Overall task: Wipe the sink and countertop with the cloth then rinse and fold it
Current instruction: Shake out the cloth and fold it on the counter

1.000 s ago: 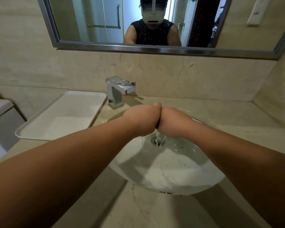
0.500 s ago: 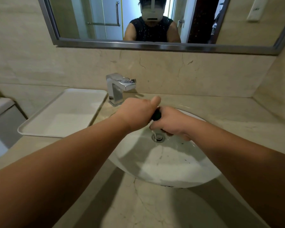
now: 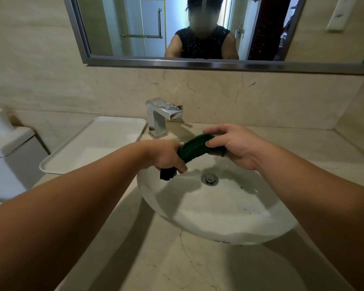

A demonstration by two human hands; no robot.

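A dark green cloth [image 3: 194, 148], rolled into a thick strip, stretches between both hands over the back of the white oval sink [image 3: 214, 217]. My left hand [image 3: 166, 157] grips its lower left end, and a dark tail of cloth hangs below the fist. My right hand [image 3: 232, 142] holds the upper right end with the fingers curled over it. The drain [image 3: 209, 179] lies just below the cloth. Beige marble countertop [image 3: 156, 259] surrounds the basin.
A chrome faucet [image 3: 162, 116] stands behind the sink, no water running from it. A white tray [image 3: 97, 141] sits on the counter to the left. A white toilet tank [image 3: 6, 152] is at far left. The wall mirror [image 3: 208, 28] reflects a person.
The hands, pressed fist to fist while wringing the cloth over the drain, have drawn apart. The cloth now shows as a stretched roll between them, and the trickle of water has stopped.
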